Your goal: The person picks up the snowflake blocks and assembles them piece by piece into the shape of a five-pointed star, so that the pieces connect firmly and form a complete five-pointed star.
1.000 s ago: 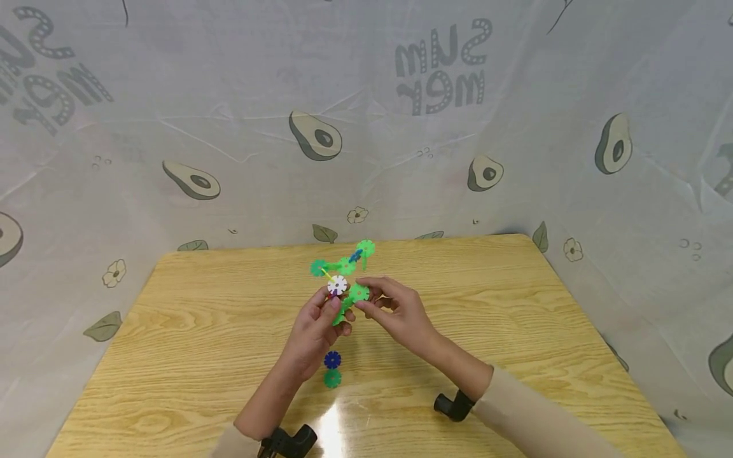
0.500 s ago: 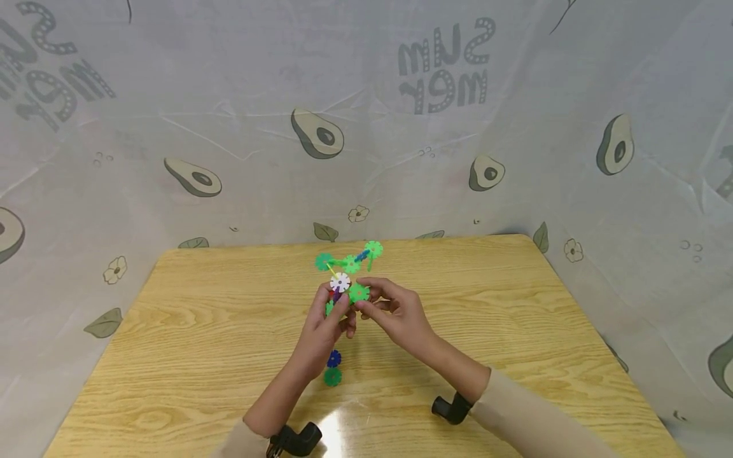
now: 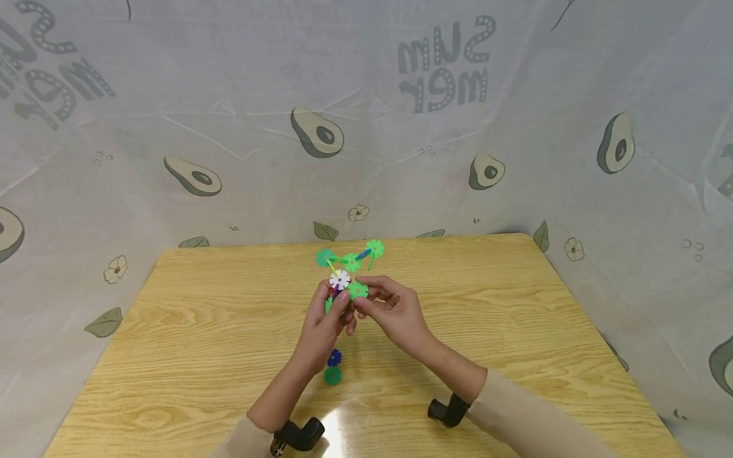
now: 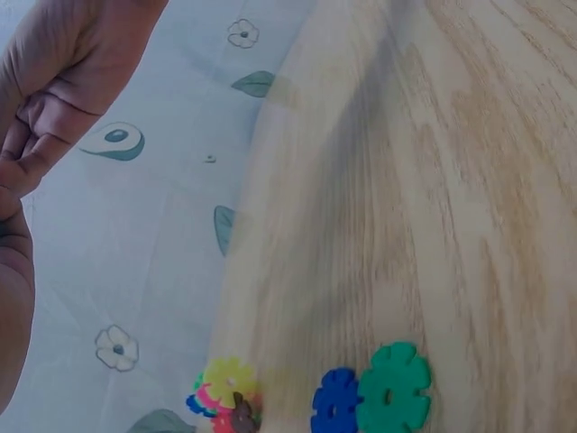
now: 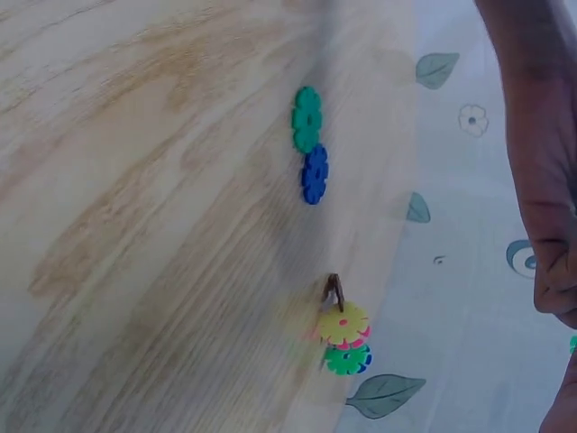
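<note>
My left hand (image 3: 319,327) holds a chain of joined plastic snowflake discs above the table. A white disc (image 3: 340,280) and a purple piece (image 3: 336,292) show beside its thumb, with red and green partly covered by the fingers. Beyond the hand the chain runs on through a yellow piece seen edge-on to a teal disc (image 3: 324,257), and ends near a light green disc (image 3: 375,248) at the upper right. My right hand (image 3: 399,312) pinches a bright green disc (image 3: 357,291) between thumb and fingers, right beside the left fingertips.
A blue disc (image 3: 335,357) and a green disc (image 3: 333,376) lie together on the wooden table (image 3: 487,305), below the left hand. Both wrist views show a small cluster with a yellow disc (image 4: 229,379). A patterned cloth (image 3: 252,127) hangs behind the table.
My left hand has shifted slightly right and turned, swinging the chain up and to the right. Less green shows between the hands. The right hand keeps its pinch with little movement.
</note>
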`<state>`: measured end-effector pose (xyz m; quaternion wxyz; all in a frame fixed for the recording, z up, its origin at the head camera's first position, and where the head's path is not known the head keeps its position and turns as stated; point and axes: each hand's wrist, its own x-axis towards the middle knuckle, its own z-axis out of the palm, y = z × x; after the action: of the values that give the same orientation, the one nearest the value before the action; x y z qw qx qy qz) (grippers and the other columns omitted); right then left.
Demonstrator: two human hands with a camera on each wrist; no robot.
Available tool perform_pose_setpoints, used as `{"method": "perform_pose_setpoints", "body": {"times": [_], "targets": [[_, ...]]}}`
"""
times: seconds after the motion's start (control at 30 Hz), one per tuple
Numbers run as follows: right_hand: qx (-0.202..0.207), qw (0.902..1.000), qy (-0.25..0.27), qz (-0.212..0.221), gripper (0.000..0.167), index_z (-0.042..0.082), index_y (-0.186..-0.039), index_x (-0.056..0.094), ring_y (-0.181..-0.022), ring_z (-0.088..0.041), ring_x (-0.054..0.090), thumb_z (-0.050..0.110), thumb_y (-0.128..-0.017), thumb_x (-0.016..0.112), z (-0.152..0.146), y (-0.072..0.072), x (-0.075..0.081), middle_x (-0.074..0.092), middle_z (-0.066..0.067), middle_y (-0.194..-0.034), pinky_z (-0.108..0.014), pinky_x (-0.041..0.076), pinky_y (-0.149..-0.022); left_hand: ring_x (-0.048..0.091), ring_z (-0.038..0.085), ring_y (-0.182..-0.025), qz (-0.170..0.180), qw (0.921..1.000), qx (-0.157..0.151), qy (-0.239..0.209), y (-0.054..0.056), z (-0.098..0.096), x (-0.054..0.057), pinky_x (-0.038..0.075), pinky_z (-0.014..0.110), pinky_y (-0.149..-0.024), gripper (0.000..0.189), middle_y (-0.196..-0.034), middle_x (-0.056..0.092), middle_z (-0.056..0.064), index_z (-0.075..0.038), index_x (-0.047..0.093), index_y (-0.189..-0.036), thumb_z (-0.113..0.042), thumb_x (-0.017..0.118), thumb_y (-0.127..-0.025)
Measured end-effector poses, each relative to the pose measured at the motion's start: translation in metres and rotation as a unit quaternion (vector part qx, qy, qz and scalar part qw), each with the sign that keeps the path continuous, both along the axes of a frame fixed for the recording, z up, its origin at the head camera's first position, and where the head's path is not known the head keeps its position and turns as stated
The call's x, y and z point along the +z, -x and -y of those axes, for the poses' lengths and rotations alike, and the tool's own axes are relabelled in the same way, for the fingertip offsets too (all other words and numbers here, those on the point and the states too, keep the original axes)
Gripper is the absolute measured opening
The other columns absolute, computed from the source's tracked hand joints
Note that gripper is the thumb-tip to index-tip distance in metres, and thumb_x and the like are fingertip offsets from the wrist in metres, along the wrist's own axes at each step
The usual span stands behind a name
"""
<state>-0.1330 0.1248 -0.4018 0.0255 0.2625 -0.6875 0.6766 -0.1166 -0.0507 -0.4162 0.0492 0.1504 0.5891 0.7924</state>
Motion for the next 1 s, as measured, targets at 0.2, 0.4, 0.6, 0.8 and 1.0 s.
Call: {"method": "perform_pose_setpoints", "body": {"times": [0.2,0.4,0.6,0.8,1.0], "targets": [[0.008,0.9998,0.001,0.017,0.037,-0.010,-0.134,0.062,-0.082,-0.005,0.070,-0.002,-0.098,0.068,-0.0010,-0.0002,0.0030,0.064,-0.037,-0.099,-0.027,0.065,-0.078,0.052,0.009,-0.079,0.002,1.0000,-0.007,-0.007,0.0005,-0.0003,0.0002,0.046,0.018,-0.062,0.026,-0.098,0.053,0.000,-0.007,0.038,-0.135,-0.023,0.042,-0.115],[0.004,0.9997,-0.001,0.023,0.036,-0.007,-0.133,0.063,-0.081,-0.005,0.071,-0.002,-0.098,0.068,-0.0017,-0.0004,0.0019,0.067,-0.033,-0.097,-0.025,0.064,-0.078,0.057,0.008,-0.081,-0.004,0.9998,-0.012,-0.015,0.0012,-0.0011,-0.0003,0.045,0.017,-0.062,0.024,-0.098,0.056,-0.002,-0.009,0.039,-0.133,-0.024,0.043,-0.115],[0.005,0.9992,0.005,0.040,0.036,-0.007,-0.133,0.063,-0.082,-0.004,0.071,-0.001,-0.099,0.068,-0.0017,-0.0012,0.0028,0.066,-0.036,-0.099,-0.024,0.064,-0.078,0.058,0.008,-0.081,-0.017,0.9997,-0.012,-0.013,0.0020,-0.0015,-0.0023,0.043,0.017,-0.062,0.018,-0.097,0.058,-0.004,-0.012,0.041,-0.129,-0.023,0.041,-0.115],[0.006,0.9992,0.000,0.040,0.036,-0.008,-0.133,0.063,-0.082,-0.004,0.071,-0.002,-0.099,0.068,-0.0016,-0.0025,0.0044,0.065,-0.036,-0.100,-0.024,0.064,-0.077,0.056,0.008,-0.080,-0.025,0.9996,-0.011,-0.012,0.0027,-0.0020,-0.0033,0.042,0.018,-0.061,0.021,-0.097,0.057,-0.003,-0.008,0.041,-0.131,-0.022,0.041,-0.115],[0.003,0.9990,-0.010,0.044,0.036,-0.007,-0.133,0.063,-0.083,-0.004,0.071,-0.002,-0.098,0.068,-0.0007,-0.0026,0.0062,0.066,-0.035,-0.101,-0.024,0.064,-0.078,0.055,0.007,-0.079,-0.029,0.9994,-0.010,-0.014,0.0029,-0.0016,-0.0026,0.041,0.018,-0.061,0.021,-0.099,0.056,-0.003,-0.009,0.041,-0.130,-0.023,0.042,-0.115]]}}
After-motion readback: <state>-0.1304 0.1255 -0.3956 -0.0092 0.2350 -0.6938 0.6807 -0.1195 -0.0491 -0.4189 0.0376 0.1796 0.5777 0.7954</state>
